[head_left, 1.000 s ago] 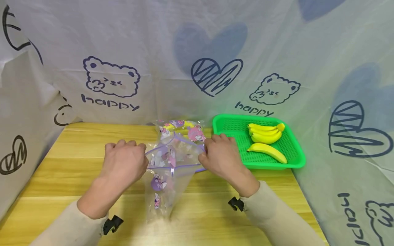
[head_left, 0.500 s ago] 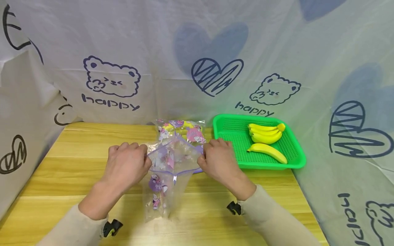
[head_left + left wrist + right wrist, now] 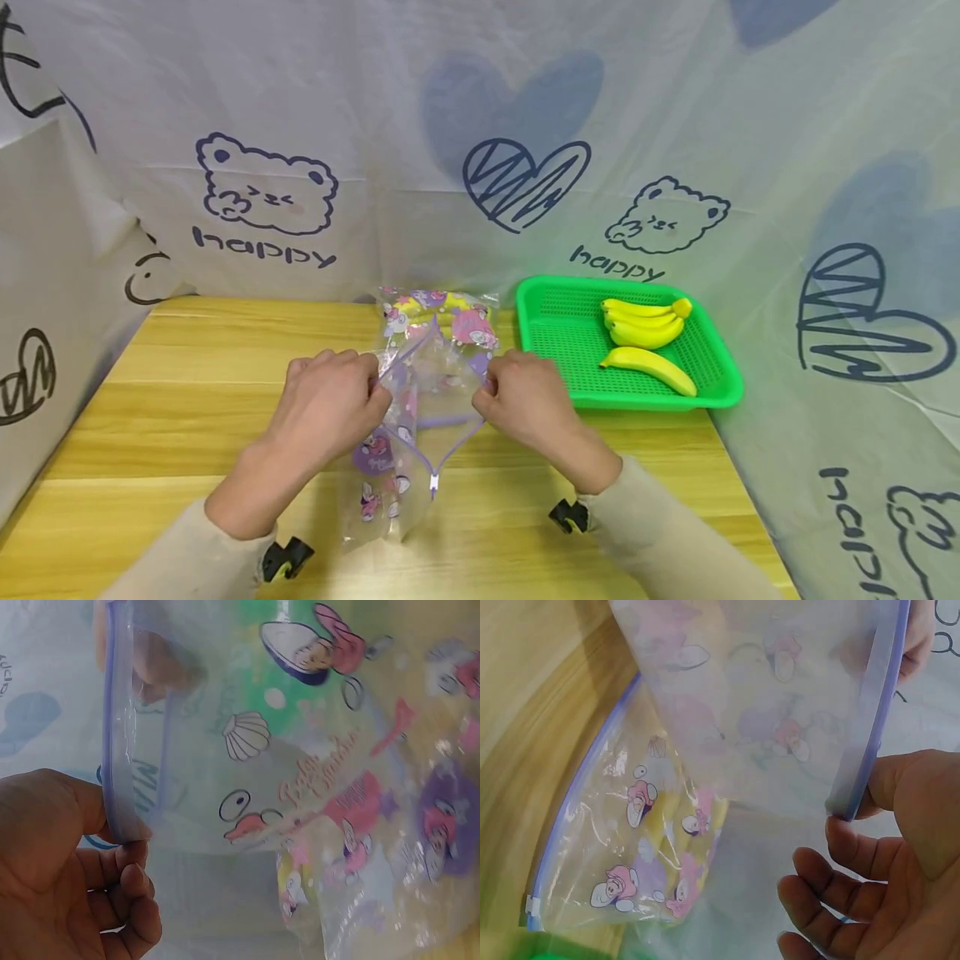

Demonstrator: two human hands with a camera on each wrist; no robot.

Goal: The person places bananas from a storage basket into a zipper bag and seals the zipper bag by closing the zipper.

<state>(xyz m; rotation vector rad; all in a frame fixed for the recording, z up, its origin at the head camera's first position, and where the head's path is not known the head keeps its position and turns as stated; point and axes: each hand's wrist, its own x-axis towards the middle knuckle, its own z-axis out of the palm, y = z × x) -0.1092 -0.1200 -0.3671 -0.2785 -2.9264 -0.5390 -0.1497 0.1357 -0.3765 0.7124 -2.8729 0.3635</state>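
Pinching open zip bag (image 3: 387, 471), frame centre, by its purple rim (image 3: 116, 727) with fingers of left hand (image 3: 330, 408) and right hand (image 3: 528, 404); probably light, limp, slippery, best held there; note banana bunch (image 3: 642, 323) and single banana (image 3: 651, 367) in green basket (image 3: 558, 350), right, and yellow contents (image 3: 671, 838) in second bag (image 3: 472, 325), just above centre.

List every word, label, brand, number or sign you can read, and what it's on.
"happy": on the curtain, under the left bear.
"happy": on the curtain, under the middle bear.
"hap": on the curtain, lower right, sideways, the rest cut off.
Script on the held bag: too small or blurred to read.
Curtain marks in the wrist views: too partial to read.
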